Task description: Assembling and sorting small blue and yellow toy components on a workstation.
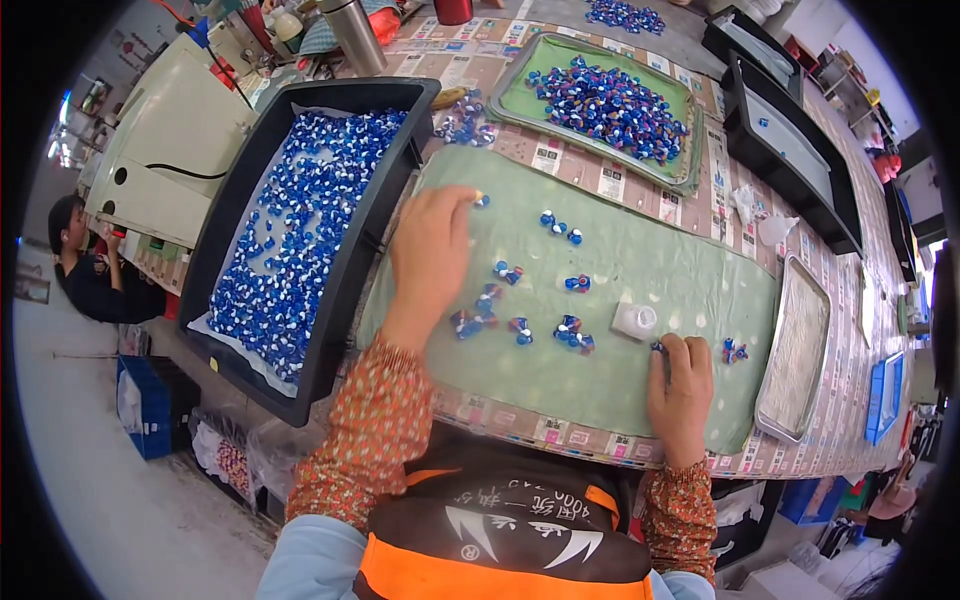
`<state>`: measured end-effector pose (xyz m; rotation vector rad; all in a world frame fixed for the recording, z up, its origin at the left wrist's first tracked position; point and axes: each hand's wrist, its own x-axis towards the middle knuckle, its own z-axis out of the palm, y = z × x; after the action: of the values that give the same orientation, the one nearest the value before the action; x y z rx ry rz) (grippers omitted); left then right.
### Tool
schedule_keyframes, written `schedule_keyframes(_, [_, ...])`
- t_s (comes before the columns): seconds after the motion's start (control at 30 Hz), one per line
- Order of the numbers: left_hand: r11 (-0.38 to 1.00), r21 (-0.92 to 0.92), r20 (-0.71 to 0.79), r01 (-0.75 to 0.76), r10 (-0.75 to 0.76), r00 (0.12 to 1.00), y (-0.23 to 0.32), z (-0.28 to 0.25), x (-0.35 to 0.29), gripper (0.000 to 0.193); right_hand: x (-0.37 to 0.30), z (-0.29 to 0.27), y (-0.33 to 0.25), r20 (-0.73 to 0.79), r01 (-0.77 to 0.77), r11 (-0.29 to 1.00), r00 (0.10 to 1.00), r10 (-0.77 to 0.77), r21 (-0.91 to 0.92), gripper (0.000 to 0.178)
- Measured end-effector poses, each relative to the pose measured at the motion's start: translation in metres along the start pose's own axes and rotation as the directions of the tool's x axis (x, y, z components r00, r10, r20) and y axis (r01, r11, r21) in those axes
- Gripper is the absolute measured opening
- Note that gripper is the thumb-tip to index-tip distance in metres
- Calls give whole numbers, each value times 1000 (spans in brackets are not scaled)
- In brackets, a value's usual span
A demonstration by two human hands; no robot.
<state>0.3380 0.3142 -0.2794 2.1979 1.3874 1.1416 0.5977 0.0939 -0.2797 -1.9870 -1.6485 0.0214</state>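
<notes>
My left hand (430, 250) reaches over the left part of a green cloth (560, 385), its fingers closed at a small blue piece (482, 201). Low on the right of the cloth, my right hand (685, 390) pinches, with a bit of blue showing at its fingertips. Small glossy blue, white and reddish pieces lie between the hands, among them a clump (573, 335), a pair (508, 272) and a single one (577, 283). A small white translucent pot (635, 320) stands just beyond my right hand. Another clump (735, 350) rests to that hand's right.
A black bin (330, 372) full of blue-and-white pieces stands at the left. A green-lined tray (694, 160) holds a heap of pieces at the back. A metal tray (795, 350) and black bins (790, 150) line the right. A person (95, 265) sits at far left.
</notes>
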Motion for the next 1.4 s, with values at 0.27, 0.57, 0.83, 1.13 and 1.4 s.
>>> schedule_keyframes(0.27, [976, 162, 182, -146, 116, 976, -19, 24, 18, 18, 2, -7, 3, 13, -8, 999, 1000, 7, 38, 15])
schedule_keyframes(0.57, [954, 159, 129, -254, 235, 963, -27, 28, 17, 18, 11, -17, 7, 265, -455, 590, 885, 384, 667, 17])
schedule_keyframes(0.83, [984, -157, 66, -86, 97, 993, -2, 12, 3, 18, 22, -16, -6, 136, -296, 749, 954, 269, 592, 19])
schedule_keyframes(1.13, [989, -145, 72, -14, 25, 997, -4, -8, -16, 14, 29, -21, -16, 4, -99, 927, 995, 105, 361, 22])
schedule_keyframes(1.4, [987, -128, 182, 98, -74, 981, -15, -27, -25, 13, 24, -22, -8, 42, -246, 793, 962, 269, 558, 20])
